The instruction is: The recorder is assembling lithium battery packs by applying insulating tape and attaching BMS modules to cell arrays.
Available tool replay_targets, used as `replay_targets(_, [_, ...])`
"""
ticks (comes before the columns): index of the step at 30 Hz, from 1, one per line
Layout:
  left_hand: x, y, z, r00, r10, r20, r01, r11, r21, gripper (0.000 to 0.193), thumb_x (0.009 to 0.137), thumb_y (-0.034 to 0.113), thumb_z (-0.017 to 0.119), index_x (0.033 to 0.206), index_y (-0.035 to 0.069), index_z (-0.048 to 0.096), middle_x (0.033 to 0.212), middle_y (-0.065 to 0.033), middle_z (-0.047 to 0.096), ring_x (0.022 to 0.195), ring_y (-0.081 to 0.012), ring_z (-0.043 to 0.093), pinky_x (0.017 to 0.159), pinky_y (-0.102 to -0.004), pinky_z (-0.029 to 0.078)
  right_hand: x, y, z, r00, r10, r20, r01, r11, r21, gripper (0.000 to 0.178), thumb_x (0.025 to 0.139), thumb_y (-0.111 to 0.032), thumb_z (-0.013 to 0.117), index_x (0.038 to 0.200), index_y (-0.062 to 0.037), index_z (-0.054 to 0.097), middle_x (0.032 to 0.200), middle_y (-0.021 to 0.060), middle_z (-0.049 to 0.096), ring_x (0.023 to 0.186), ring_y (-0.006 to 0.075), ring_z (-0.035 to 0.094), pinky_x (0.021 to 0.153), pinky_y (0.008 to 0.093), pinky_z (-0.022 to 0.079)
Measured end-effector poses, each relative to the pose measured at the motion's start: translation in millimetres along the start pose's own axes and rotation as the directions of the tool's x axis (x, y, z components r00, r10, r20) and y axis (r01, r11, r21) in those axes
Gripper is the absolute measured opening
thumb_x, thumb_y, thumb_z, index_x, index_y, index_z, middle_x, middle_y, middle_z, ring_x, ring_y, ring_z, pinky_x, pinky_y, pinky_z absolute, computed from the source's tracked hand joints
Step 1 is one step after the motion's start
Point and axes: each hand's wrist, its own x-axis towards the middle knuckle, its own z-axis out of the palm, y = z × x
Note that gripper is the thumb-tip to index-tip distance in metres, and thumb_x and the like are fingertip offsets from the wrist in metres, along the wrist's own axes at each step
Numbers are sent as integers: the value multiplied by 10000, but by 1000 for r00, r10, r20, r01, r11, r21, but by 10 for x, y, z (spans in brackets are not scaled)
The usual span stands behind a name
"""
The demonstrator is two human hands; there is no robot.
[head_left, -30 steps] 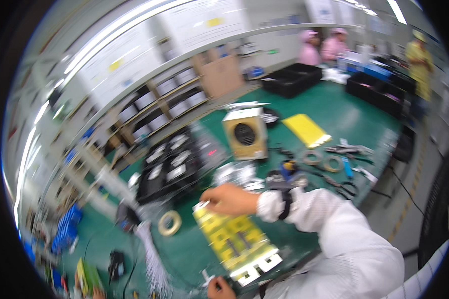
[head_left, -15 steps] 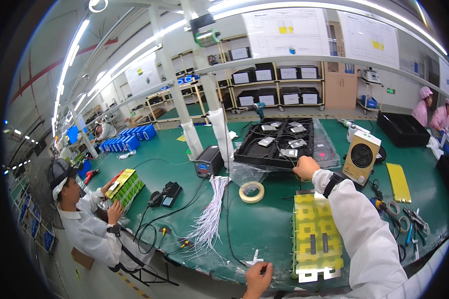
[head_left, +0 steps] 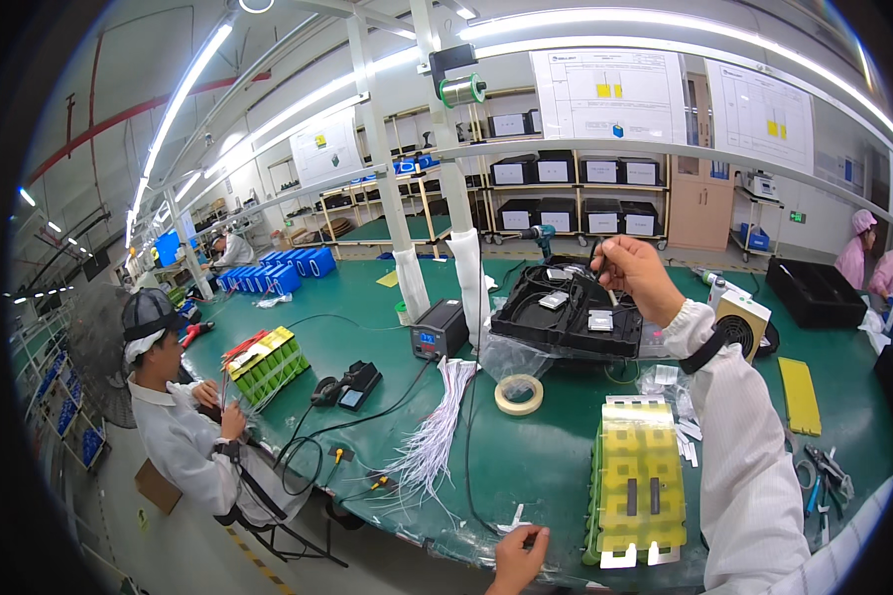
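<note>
My right hand is raised over the near right part of a black tray that holds several small silvery-white pieces. Its fingertips are pinched on a thin dark thing too small to name. Low at the table's front edge, my left hand has its fingers curled closed; whatever may be inside is hidden. Just beyond it lie small white scraps. Between my left hand and right forearm stands a green battery pack with a translucent yellow sheet, two dark strips and metal tabs on top.
A tape roll, white wire bundle and soldering station lie left of the pack. Right are a yellow board, pliers and fan unit. A co-worker handles another pack at left.
My right hand has lifted from the tray's near edge, its fingertips now pinched on the dark thing. The view has shifted, and small white pieces beside the pack have come into sight.
</note>
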Motion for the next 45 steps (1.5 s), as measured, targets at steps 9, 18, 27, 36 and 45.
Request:
replay_targets(9, [587, 850, -657, 978, -39, 206, 196, 519, -832, 620, 1055, 484, 448, 1309, -75, 526, 1273, -213, 637, 1096, -308, 655, 971, -422, 527, -1187, -663, 756, 944, -93, 316, 66, 993, 95, 192, 1041, -256, 546, 1037, -64, 565, 864, 42, 644, 735, 92, 613, 620, 228, 512])
replay_targets(18, [362, 1407, -988, 947, -55, 316, 297, 525, -797, 723, 1037, 421, 505, 1482, -113, 307, 1471, -255, 473, 1295, -341, 550, 1097, -469, 439, -2907, 32, 1225, 253, -322, 912, 904, 413, -106, 159, 793, -139, 639, 862, -64, 518, 702, 27, 510, 613, 172, 597, 513, 308, 482])
replay_targets(27, [0, 1394, -955, 958, -197, 207, 262, 315, -912, 418, 955, -49, 532, 1369, -64, 484, 1390, -276, 548, 1196, -316, 622, 1016, -440, 530, -3157, 237, 1314, 265, -302, 915, 907, 401, -130, 139, 776, -145, 631, 842, -66, 538, 724, 19, 538, 705, 171, 617, 611, 314, 506])
replay_targets(36, [-522, 1293, -1694, 957, -86, 276, 177, 929, -324, 498, 950, 94, 594, 1411, -30, 454, 1378, -266, 536, 1195, -272, 595, 1023, -385, 478, -3394, -206, 1082, 679, -587, 440, 720, 413, -558, 259, 819, -194, 763, 1050, -93, 703, 988, 29, 700, 933, 200, 678, 802, 314, 539])
replay_targets(45, [-280, 1313, -877, 948, 203, 243, -11, 788, -616, 494, 993, 62, 594, 1457, 14, 434, 1437, -256, 520, 1258, -279, 582, 1013, -374, 498, -3513, 213, 697, 895, -345, 284, 438, 554, -708, 370, 785, -182, 815, 1081, -13, 672, 978, 98, 671, 959, 286, 646, 841, 399, 519])
